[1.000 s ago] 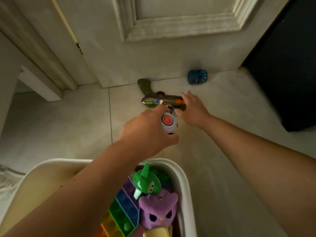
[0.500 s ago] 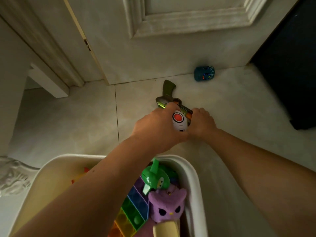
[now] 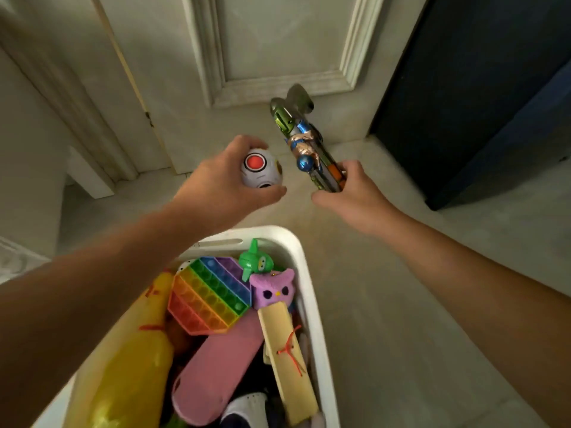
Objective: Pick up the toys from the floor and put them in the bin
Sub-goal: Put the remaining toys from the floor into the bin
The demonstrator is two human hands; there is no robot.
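Toys in hand: the left hand [image 3: 222, 183] curls round a red-dotted white ball [image 3: 261, 169]; the right hand [image 3: 355, 196], apart from it, grips a green toy blaster [image 3: 301, 140] by its barrel. Both hover beyond the far rim of the white bin [image 3: 306, 273], which holds a rainbow pop toy [image 3: 210, 295] and purple owl [image 3: 273, 291].

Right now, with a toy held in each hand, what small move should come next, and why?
Probably draw both hands back over the white bin and release. The left hand grips the red-button ball, the right hand holds the toy blaster by one end, and both hover beyond the bin's far rim, not yet above it.
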